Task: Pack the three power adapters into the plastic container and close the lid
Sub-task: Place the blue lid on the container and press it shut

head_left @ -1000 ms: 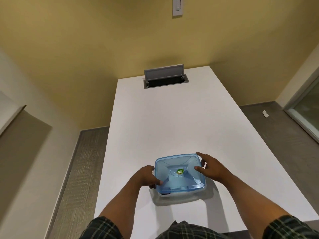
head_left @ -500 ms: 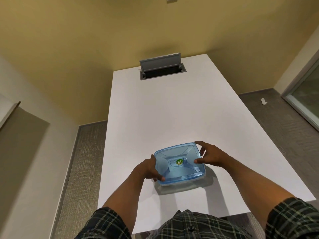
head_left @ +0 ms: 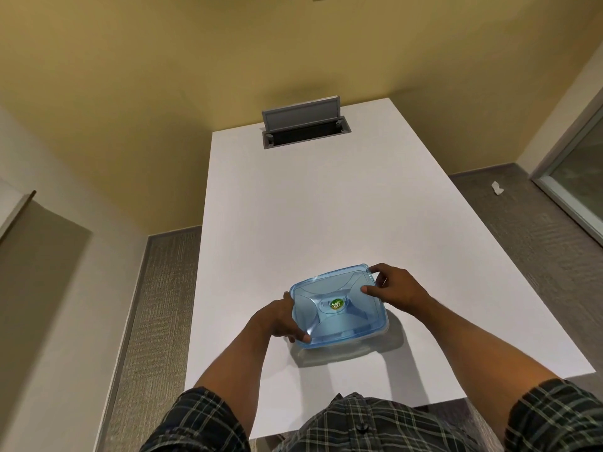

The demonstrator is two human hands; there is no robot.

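Note:
A clear plastic container with a translucent blue lid (head_left: 339, 308) sits on the white table (head_left: 310, 207) near its front edge. The lid lies on top of the container and carries a small green sticker at its middle. My left hand (head_left: 277, 319) grips the container's left side, thumb on the lid's near-left corner. My right hand (head_left: 396, 290) holds the far-right corner, fingers pressing on the lid's rim. No power adapters are visible; the blue lid hides the inside of the container.
A grey cable hatch (head_left: 305, 125) stands flipped open at the table's far end by the yellow wall. Carpeted floor runs along both sides of the table, with a scrap of white paper (head_left: 497, 188) on the right. A glass door frame stands far right.
The view has shifted slightly. My right hand has moved from the lid's top toward its far-right corner, and my left hand has stayed on the left side. The container has barely moved.

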